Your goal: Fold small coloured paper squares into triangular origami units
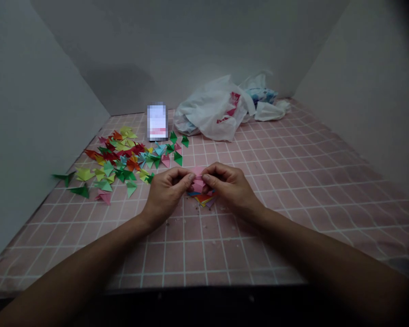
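My left hand (166,190) and my right hand (229,186) meet at the middle of the pink gridded table (293,181). Both pinch one small folded pink paper piece (197,180) between fingers and thumbs. Just under the hands lies a small stack of coloured paper sheets (204,198), orange, yellow and purple at its edges, partly hidden by the hands. A spread of folded paper triangles (122,159) in green, red, yellow, blue and pink lies to the left, apart from the hands.
A blurred white card or box (157,121) stands behind the triangles. Crumpled white plastic bags (221,111) lie at the back by the wall. Grey walls close in the left, back and right sides. The table's front edge runs near my forearms.
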A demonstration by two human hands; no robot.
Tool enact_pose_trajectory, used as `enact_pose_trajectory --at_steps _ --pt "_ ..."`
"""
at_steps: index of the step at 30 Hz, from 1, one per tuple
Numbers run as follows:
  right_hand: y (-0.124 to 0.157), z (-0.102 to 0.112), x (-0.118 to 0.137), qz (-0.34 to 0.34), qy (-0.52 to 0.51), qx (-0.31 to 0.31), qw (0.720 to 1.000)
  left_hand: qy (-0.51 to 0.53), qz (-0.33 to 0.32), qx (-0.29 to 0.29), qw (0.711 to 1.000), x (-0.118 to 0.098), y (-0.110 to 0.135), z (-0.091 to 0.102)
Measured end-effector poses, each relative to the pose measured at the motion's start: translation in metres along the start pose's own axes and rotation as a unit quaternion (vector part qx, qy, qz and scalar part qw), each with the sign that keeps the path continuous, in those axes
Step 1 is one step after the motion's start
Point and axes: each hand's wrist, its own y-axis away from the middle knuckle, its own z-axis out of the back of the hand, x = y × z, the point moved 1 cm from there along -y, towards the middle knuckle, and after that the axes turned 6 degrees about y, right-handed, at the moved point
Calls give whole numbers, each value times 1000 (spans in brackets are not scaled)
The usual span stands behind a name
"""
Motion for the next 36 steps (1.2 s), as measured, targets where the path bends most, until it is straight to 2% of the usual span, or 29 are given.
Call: enact_pose_trajectory --at_steps 7,15,28,36 --pt "0 -3 -2 -48 -79 9 996 15 15 -26 999 1 -1 0" --pt "3 -6 1 -50 -41 -17 998 -1 3 -13 1000 -2 1 -1" --pt "5 -9 1 -55 -78 -38 995 5 -6 10 1000 2 -1 0" --pt "2 -4 -2 -40 -100 0 994 -27 -39 -9 999 3 -1 0"
